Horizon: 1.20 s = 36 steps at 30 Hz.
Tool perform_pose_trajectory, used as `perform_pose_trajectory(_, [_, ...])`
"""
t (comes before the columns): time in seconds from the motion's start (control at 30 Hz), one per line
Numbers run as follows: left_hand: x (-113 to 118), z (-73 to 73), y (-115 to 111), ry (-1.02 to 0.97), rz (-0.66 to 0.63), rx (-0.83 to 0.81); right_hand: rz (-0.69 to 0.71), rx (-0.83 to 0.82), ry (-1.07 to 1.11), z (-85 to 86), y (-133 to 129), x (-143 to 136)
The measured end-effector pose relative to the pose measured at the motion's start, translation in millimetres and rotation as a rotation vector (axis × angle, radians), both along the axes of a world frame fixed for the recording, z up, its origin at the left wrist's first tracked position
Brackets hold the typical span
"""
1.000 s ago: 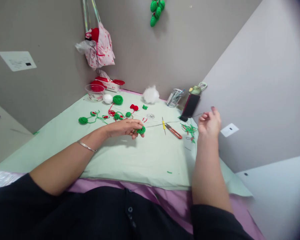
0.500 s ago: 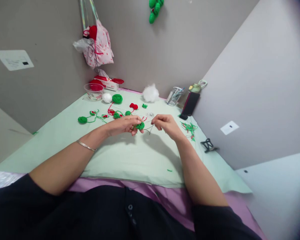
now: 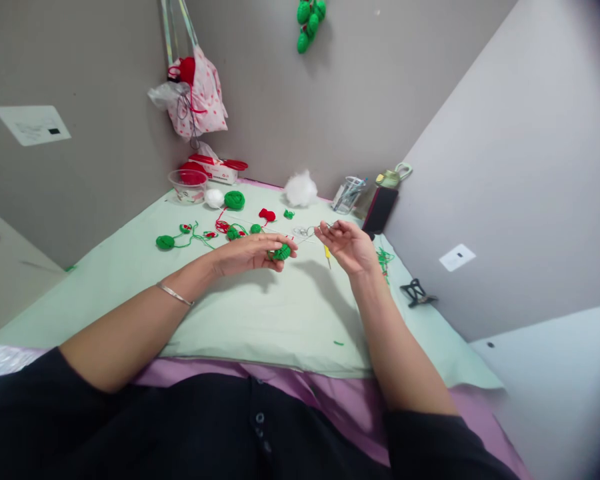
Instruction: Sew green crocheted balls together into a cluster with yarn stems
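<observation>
A small green crocheted piece (image 3: 283,253) sits in the fingers of my left hand (image 3: 247,254), which is closed round it. A thin dark thread (image 3: 307,236) runs from this piece to my right hand (image 3: 353,250). That hand is raised a little to the right, palm partly turned up, with the fingertips pinched on the thread. Whether a needle is among those fingertips cannot be made out. Just left of the right palm shows a slim yellow-handled tool (image 3: 327,255), its kind unclear.
Green balls and pieces with loose yarn (image 3: 165,242) lie left of my hands. Behind are a green yarn ball (image 3: 235,200), a red piece (image 3: 267,215), white stuffing (image 3: 301,189), a clear tub (image 3: 187,188) and a pen cup (image 3: 349,195). A phone (image 3: 381,210) and black claw clip (image 3: 417,293) are right.
My right hand has moved right and turned its palm upward, drawing the thread along. The yellow-handled tool has come into sight. My left hand stays nearly in place with the green piece.
</observation>
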<state>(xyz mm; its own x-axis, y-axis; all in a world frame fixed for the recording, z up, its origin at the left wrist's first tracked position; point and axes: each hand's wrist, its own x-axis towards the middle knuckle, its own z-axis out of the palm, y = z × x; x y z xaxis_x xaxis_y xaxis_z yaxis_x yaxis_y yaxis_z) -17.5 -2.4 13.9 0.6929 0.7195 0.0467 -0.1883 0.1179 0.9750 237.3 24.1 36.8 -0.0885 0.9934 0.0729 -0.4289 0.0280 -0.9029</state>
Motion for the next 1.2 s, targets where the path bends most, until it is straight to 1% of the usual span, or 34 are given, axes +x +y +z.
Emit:
perform_pose_trajectory(0.1, [1.7, -3.2, 0.2, -0.008, -0.048, -0.020, 0.022, 0.008, 0.081, 3.5, -0.4, 0.5])
perform_pose_trajectory(0.2, [3.3, -3.3, -1.0, 0.008, -0.072, -0.023, 0.047, -0.028, 0.107, 4.1, 2.0, 2.4])
perform_pose_trajectory(0.3, [4.0, -0.7, -3.6, 0.058, -0.076, 0.010, 0.062, -0.045, 0.053, 2.2, 3.9, 2.0])
perform_pose_trajectory(0.4, [4.0, 1.2, -6.0, 0.081, -0.077, 0.061, 0.048, -0.017, -0.016, -1.0, 4.4, -0.4])
perform_pose_trajectory(0.53, [5.8, -0.7, -7.1, 0.108, -0.069, 0.128, 0.014, -0.002, -0.070, -5.4, 7.0, -0.6])
perform_pose_trajectory(0.67, [9.3, -3.7, -7.0, 0.136, -0.022, 0.132, -0.009, -0.058, -0.066, -7.8, 14.3, 6.1])
perform_pose_trajectory(0.8, [9.6, -3.4, -7.8, 0.153, -0.052, 0.118, -0.027, -0.130, -0.010, -10.3, 22.8, 11.5])
perform_pose_trajectory(0.9, [6.1, -2.4, -7.0, 0.142, -0.083, 0.095, -0.017, -0.181, -0.020, -17.3, 26.3, 8.7])
perform_pose_trajectory(1.0, [-0.1, -0.4, -4.6, 0.115, -0.113, 0.085, 0.011, -0.207, -0.089, -27.8, 24.6, 2.6])
perform_pose_trajectory(1.07, [-4.6, 1.9, -2.7, 0.085, -0.086, 0.092, 0.074, -0.192, -0.183, -32.6, 20.5, 0.0])
perform_pose_trajectory(1.13, [-8.6, 4.6, -0.9, 0.055, -0.039, 0.105, 0.172, -0.131, -0.379, -32.8, 15.2, 0.6])
perform_pose_trajectory(1.2, [-11.7, 6.7, 0.9, 0.031, -0.006, 0.111, 0.218, -0.048, -0.639, -28.4, 10.8, 5.3])
